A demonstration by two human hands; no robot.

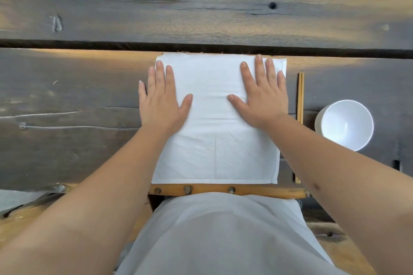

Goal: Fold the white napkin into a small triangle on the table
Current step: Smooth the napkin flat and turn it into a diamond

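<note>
The white napkin (214, 140) lies flat as a squarish rectangle on the dark wooden table (67, 96), its near edge at the table's front edge. My left hand (159, 98) rests palm down, fingers spread, on the napkin's far left part, its little finger over the left edge. Palm down too, my right hand (262, 94) presses the far right part with its fingertips close to the far edge. Neither hand grips the cloth. A faint vertical crease runs down the napkin's near half.
A pair of wooden chopsticks (300, 98) lies just right of the napkin, pointing away from me. A white bowl (346, 125) stands to their right. A dark gap (89, 44) between planks runs across the table just beyond the napkin.
</note>
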